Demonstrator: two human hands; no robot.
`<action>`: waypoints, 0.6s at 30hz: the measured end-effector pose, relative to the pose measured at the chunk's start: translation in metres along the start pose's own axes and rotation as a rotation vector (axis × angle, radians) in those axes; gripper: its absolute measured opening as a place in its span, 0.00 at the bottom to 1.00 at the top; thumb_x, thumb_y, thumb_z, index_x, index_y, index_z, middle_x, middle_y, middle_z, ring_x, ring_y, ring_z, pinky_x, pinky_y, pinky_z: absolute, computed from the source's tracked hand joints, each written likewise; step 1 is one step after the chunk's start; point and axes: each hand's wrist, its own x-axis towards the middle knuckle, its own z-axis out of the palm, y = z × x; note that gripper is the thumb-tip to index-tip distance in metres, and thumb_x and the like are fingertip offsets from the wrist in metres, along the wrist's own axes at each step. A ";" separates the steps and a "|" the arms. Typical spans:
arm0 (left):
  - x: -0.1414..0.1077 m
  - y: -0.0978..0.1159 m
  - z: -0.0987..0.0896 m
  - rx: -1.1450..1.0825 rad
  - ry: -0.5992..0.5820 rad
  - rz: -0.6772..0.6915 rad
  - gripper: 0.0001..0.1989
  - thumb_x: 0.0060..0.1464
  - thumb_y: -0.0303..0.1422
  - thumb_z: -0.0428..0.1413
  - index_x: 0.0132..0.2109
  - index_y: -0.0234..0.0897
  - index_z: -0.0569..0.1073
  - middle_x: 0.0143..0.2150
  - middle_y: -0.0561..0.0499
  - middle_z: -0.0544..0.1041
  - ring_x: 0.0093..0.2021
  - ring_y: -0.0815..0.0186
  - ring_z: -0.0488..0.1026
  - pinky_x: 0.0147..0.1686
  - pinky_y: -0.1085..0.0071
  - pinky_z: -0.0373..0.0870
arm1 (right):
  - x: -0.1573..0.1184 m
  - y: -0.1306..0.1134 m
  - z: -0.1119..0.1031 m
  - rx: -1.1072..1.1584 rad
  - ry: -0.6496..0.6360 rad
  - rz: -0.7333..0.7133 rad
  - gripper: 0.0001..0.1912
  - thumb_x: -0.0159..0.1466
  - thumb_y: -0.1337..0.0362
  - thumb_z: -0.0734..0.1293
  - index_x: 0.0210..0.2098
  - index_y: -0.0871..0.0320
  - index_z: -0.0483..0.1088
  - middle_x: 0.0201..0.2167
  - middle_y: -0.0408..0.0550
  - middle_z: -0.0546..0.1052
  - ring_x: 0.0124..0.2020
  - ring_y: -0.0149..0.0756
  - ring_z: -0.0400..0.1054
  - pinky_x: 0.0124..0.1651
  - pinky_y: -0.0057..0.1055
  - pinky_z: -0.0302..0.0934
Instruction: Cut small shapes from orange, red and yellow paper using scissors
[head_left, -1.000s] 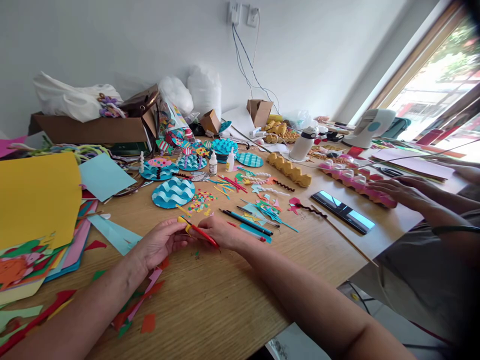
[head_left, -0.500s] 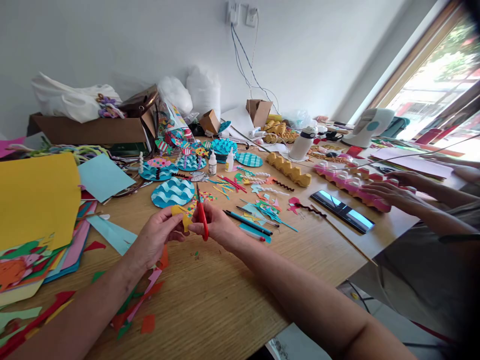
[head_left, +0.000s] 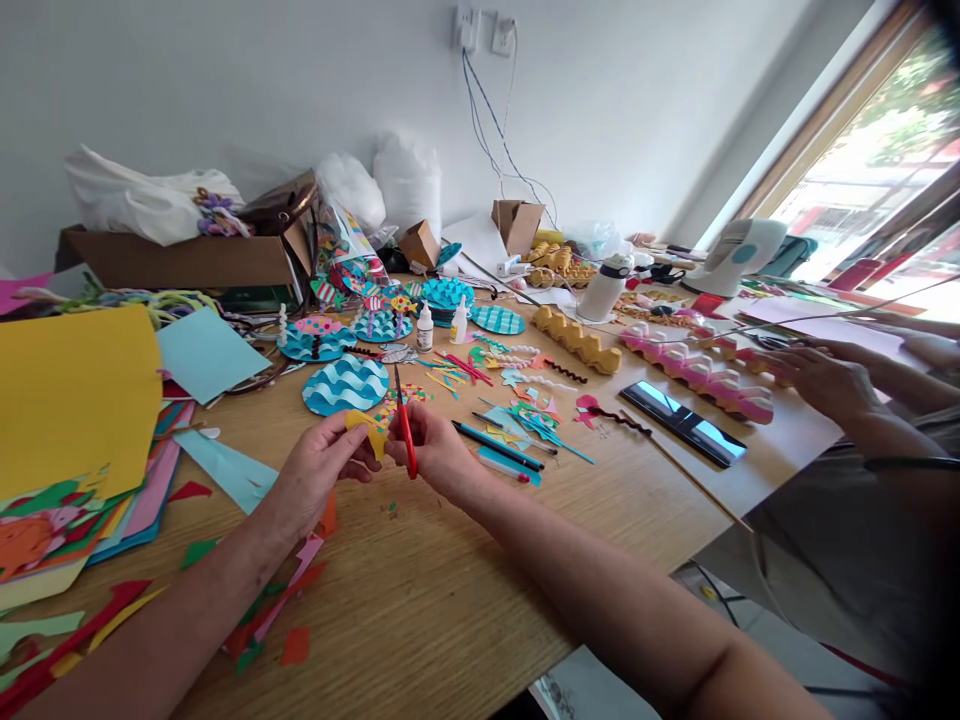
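Note:
Between thumb and fingers, my left hand [head_left: 319,470] pinches a small piece of yellow paper [head_left: 367,432]. A pair of red-handled scissors [head_left: 406,430] is in my right hand [head_left: 431,450], its blades pointing up and away from me. The right fingertips are close to the paper's right edge; whether they touch it I cannot tell. Just beyond my hands lies a round blue disc [head_left: 345,385] with pale wavy strips. Small confetti-like paper bits [head_left: 405,395] are scattered beside it.
Paper scraps [head_left: 296,645] and a yellow sheet [head_left: 75,400] lie on the left. Pens [head_left: 499,447], glue bottles [head_left: 424,327] and a dark phone-like device [head_left: 682,423] are to the right. A co-worker's hand [head_left: 817,380] is near a pink egg-carton strip [head_left: 697,370].
My right hand has shifted slightly right, away from the yellow paper. The co-worker's hands have drawn back right from the pink egg-carton strip, which has shifted a little.

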 end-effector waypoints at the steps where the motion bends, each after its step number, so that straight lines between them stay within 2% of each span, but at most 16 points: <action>1: 0.000 -0.001 0.000 -0.008 -0.010 0.002 0.15 0.40 0.43 0.64 0.29 0.37 0.72 0.22 0.54 0.74 0.23 0.67 0.72 0.21 0.74 0.69 | 0.000 0.001 0.000 -0.005 0.009 -0.005 0.16 0.45 0.66 0.72 0.27 0.58 0.60 0.20 0.33 0.64 0.22 0.25 0.58 0.26 0.24 0.54; 6: -0.002 -0.005 0.002 0.051 -0.048 -0.041 0.14 0.40 0.40 0.64 0.32 0.36 0.74 0.24 0.52 0.75 0.25 0.66 0.73 0.23 0.73 0.69 | 0.002 0.004 -0.001 -0.012 0.042 -0.030 0.16 0.47 0.65 0.72 0.28 0.57 0.60 0.21 0.35 0.64 0.24 0.27 0.59 0.26 0.24 0.55; 10: 0.001 -0.005 0.002 0.046 0.007 -0.027 0.12 0.36 0.36 0.65 0.29 0.35 0.74 0.24 0.52 0.75 0.25 0.67 0.72 0.24 0.73 0.68 | 0.001 0.004 -0.001 -0.086 0.010 -0.063 0.17 0.49 0.61 0.72 0.29 0.57 0.59 0.21 0.35 0.63 0.24 0.27 0.59 0.27 0.24 0.54; 15: 0.006 0.004 -0.007 -0.055 0.089 -0.008 0.13 0.35 0.35 0.66 0.28 0.35 0.72 0.25 0.53 0.77 0.27 0.66 0.74 0.26 0.73 0.71 | -0.007 -0.006 -0.005 -0.514 -0.022 -0.195 0.16 0.57 0.56 0.67 0.25 0.57 0.57 0.19 0.35 0.59 0.22 0.26 0.52 0.26 0.25 0.46; 18: 0.007 0.013 -0.013 -0.110 0.139 0.031 0.13 0.36 0.35 0.66 0.29 0.35 0.72 0.26 0.53 0.77 0.30 0.66 0.76 0.28 0.74 0.72 | -0.010 -0.012 -0.007 -0.682 -0.053 -0.187 0.18 0.61 0.54 0.64 0.23 0.57 0.57 0.17 0.35 0.58 0.21 0.25 0.51 0.25 0.25 0.44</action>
